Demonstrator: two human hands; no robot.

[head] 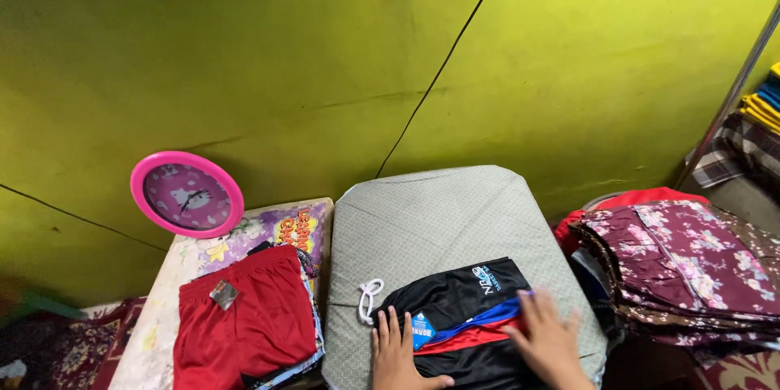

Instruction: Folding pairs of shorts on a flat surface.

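Black shorts [455, 317] with a red and blue stripe lie folded on the grey padded board [431, 211] in front of me, a white drawstring [370, 296] trailing off their left edge. I see my left hand [398, 353] lying flat on the near left part of the shorts, fingers spread, thumb stretched out to the right. My right hand [548, 341] presses flat on the right side, fingers fanned out over the blue stripe. Just left of the board, red shorts [244, 325] top a pile on a patterned cloth, with a pink round clock [187, 193] leaning on the green wall [325, 49]. Well to the right sits a stack of maroon flowered clothes [682, 264]
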